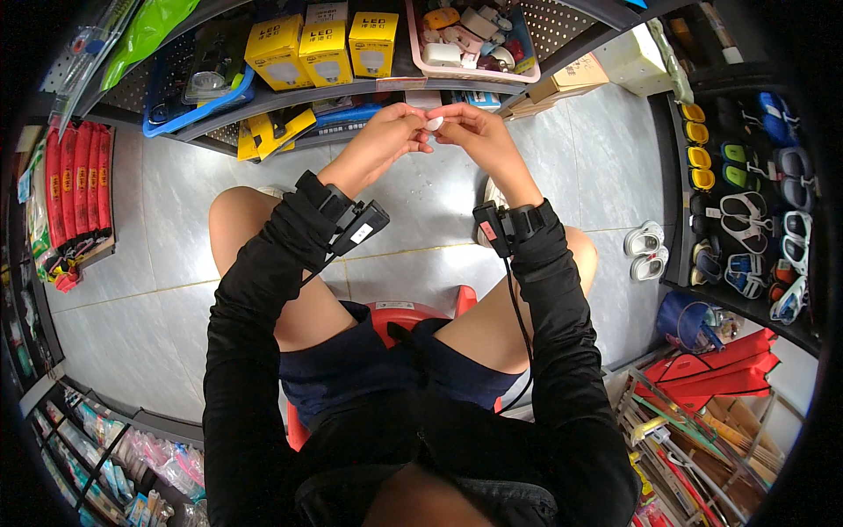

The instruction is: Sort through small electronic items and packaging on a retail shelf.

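Observation:
A small white object (pixel 434 124), too small to identify, is pinched between the fingertips of both hands in front of the shelf. My left hand (pixel 394 135) grips it from the left, and my right hand (pixel 469 132) from the right. Small bright specks (pixel 425 188) lie on the floor tiles below the hands. Just beyond the hands, a pink plastic basket (pixel 474 74) on the shelf holds small white, orange and pink items. Several yellow LED bulb boxes (pixel 327 58) stand to its left, beside a blue plastic basket (pixel 197 118).
A metal shelf (pixel 283 99) runs across the front, its lower level holding more packages. Cardboard boxes (pixel 570 78) sit at its right end. Shoes hang on a rack at right, with pale clogs (pixel 647 250) on the floor. Red packages (pixel 78 184) stand at left. A red stool (pixel 402 316) is underneath me.

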Motion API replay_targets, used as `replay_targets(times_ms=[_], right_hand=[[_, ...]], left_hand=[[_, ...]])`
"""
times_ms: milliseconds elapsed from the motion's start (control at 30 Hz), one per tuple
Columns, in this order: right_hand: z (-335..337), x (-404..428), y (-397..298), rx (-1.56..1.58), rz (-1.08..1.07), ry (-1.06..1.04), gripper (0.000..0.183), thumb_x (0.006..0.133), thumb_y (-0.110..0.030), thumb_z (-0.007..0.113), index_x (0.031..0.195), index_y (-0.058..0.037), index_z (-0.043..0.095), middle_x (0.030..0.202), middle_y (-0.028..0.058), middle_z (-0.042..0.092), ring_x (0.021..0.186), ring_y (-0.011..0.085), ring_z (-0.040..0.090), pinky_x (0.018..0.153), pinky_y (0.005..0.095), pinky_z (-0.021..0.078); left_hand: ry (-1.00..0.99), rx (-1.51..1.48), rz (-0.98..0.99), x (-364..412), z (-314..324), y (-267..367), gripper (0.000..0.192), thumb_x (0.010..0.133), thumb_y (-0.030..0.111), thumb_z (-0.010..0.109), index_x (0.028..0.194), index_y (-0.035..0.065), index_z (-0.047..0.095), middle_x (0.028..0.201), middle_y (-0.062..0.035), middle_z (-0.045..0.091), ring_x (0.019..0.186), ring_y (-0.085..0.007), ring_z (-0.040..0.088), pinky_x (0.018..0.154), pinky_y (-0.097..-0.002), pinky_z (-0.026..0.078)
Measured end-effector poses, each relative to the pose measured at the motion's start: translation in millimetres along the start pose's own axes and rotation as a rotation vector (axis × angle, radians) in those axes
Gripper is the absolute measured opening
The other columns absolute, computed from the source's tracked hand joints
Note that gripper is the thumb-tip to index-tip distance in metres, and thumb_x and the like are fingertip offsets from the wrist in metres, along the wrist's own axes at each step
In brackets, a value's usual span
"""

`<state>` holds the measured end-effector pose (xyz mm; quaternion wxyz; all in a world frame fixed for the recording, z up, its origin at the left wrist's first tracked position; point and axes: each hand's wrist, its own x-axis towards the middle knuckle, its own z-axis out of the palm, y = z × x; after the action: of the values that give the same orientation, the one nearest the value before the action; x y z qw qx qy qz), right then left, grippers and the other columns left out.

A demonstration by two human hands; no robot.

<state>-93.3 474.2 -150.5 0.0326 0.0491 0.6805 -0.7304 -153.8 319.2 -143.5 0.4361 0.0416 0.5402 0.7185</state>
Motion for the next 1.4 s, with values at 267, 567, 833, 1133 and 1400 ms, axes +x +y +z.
replay_targets(times_ms=[267, 567, 833, 1133, 1400], right_hand=[[-3, -1, 1, -0.036, 0.037, 0.004, 0.018, 0.077, -0.005, 0.055, 0.094, 0.0012, 0.057, 0.089, 0.0063, 0.060, 0.079, 0.0119, 0.057, 0.072, 0.0234, 0.0483], [-5, -6, -3, 0.086, 0.071, 0.000, 0.018, 0.079, -0.002, 0.050, 0.094, 0.0041, 0.056, 0.090, 0.0095, 0.058, 0.078, 0.0144, 0.058, 0.072, 0.0246, 0.0496], [-4, -9, -13, 0.007, 0.161, -0.003, 0.019, 0.083, -0.006, 0.047, 0.098, 0.0030, 0.054, 0.089, 0.0068, 0.058, 0.080, 0.0130, 0.058, 0.077, 0.0240, 0.0464], [-10, -12, -12, 0.014, 0.135, 0.008, 0.021, 0.078, -0.003, 0.054, 0.097, 0.0055, 0.055, 0.087, 0.0095, 0.060, 0.076, 0.0132, 0.058, 0.070, 0.0228, 0.0481], [-8, -10, -11, 0.043, 0.169, -0.069, 0.023, 0.080, -0.008, 0.058, 0.100, 0.0026, 0.055, 0.090, 0.0061, 0.060, 0.081, 0.0101, 0.057, 0.075, 0.0206, 0.0454]], left_hand=[[-0.051, -0.085, -0.025, 3, -7, -3, 0.011, 0.082, 0.008, 0.049, 0.088, -0.0006, 0.052, 0.083, -0.0064, 0.053, 0.076, -0.0141, 0.053, 0.075, -0.0294, 0.048], [-0.108, -0.145, -0.040, 0, -4, -1, 0.014, 0.082, 0.009, 0.050, 0.091, -0.0020, 0.053, 0.087, -0.0078, 0.054, 0.081, -0.0160, 0.055, 0.078, -0.0280, 0.048], [-0.071, -0.099, -0.027, -1, -9, -2, 0.016, 0.081, 0.008, 0.051, 0.091, -0.0039, 0.049, 0.083, -0.0060, 0.049, 0.075, -0.0129, 0.052, 0.078, -0.0291, 0.049], [-0.104, -0.036, -0.029, 1, -7, -4, 0.013, 0.084, 0.007, 0.047, 0.092, -0.0028, 0.052, 0.088, -0.0072, 0.053, 0.082, -0.0134, 0.053, 0.081, -0.0295, 0.047], [-0.042, 0.050, -0.054, -5, -10, 1, 0.020, 0.083, 0.009, 0.052, 0.098, -0.0038, 0.052, 0.094, -0.0082, 0.055, 0.086, -0.0142, 0.055, 0.084, -0.0267, 0.045]])
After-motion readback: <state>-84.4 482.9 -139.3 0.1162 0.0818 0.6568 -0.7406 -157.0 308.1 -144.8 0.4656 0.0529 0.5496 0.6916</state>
